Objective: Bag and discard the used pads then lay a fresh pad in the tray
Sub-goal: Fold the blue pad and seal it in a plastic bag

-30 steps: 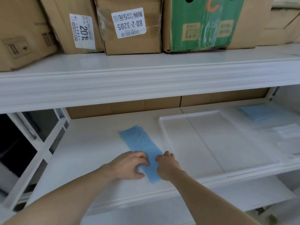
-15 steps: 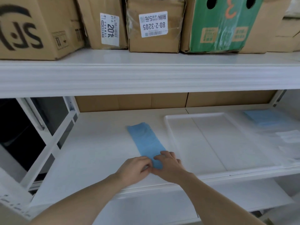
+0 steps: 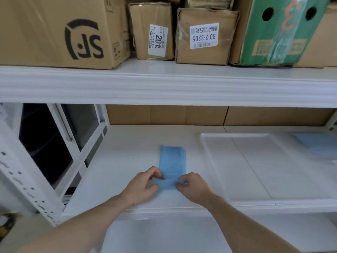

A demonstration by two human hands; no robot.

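On the middle shelf, both hands pinch the near end of a folded blue pad: left hand, right hand. White tray just right, apart. Upper boxes read "SF", "80-2-3205", "3".
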